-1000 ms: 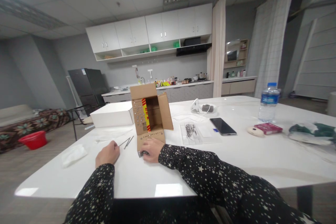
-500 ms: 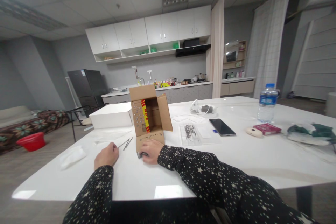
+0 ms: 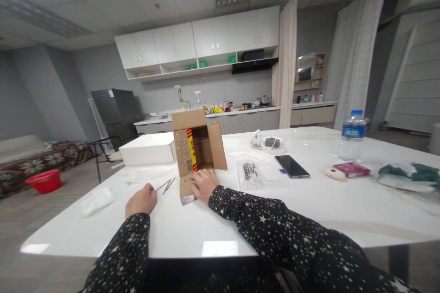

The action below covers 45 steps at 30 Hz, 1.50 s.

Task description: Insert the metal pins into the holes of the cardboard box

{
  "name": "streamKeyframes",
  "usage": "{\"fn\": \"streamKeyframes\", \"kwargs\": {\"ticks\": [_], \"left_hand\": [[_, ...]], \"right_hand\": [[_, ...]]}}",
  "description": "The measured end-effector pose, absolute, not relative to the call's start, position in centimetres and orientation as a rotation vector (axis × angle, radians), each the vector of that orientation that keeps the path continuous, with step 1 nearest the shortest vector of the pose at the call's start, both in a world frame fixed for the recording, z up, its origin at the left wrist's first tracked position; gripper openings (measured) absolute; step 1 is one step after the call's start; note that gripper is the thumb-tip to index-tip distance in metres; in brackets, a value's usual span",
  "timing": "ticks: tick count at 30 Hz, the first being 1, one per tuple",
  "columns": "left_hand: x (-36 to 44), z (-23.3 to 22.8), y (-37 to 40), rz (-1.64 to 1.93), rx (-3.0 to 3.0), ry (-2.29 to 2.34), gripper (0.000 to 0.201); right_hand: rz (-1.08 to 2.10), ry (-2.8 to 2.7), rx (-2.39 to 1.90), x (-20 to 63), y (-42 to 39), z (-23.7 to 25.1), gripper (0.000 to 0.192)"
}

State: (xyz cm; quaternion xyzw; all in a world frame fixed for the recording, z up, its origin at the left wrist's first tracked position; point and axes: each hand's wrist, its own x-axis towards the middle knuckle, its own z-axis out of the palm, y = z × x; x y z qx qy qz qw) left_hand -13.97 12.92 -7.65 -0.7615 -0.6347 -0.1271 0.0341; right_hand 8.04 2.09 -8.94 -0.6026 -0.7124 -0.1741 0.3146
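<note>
My left hand [image 3: 141, 200] rests closed on the table, and the near end of a thin dark metal rod [image 3: 163, 185] meets its fingertips. A pair of similar thin rods [image 3: 169, 185] lies just to the right. Over the front flap of an open cardboard box [image 3: 183, 153] lies my right hand [image 3: 205, 185], its fingers bent and slightly apart, fingertips on the flap; its thumb is hidden. Small round silvery pieces dot the box's left flap, and a few show on the front flap. A grey ridged strip [image 3: 188, 199] runs along the front flap's near edge.
Behind the box stands a white box [image 3: 147, 150]. To the right are a clear case of small metal parts [image 3: 250, 175], a phone [image 3: 292, 166], a cream-coloured rounded item [image 3: 334, 173], a pink box [image 3: 351, 170] and a water bottle [image 3: 353, 135]. White tissue [image 3: 98, 201] lies left.
My right hand has moved up and right from the near edge of the front flap onto the flap, uncovering the grey strip. My left hand stays by the rods. The view has shifted slightly.
</note>
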Motion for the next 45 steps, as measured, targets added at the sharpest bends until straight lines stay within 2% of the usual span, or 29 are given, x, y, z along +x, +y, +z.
{"fn": "streamKeyframes", "kwargs": {"ticks": [8, 45], "left_hand": [[-14.0, -7.7, 13.0, -0.377, -2.334, -1.963, 0.031], [-17.8, -8.1, 14.4, -0.457, -2.343, -1.963, 0.032]], "right_hand": [[-0.465, -1.745, -1.772, 9.1, 2.9, -8.6, 0.015], [-0.550, -1.828, -1.900, 4.5, 5.5, -8.9, 0.016]]}}
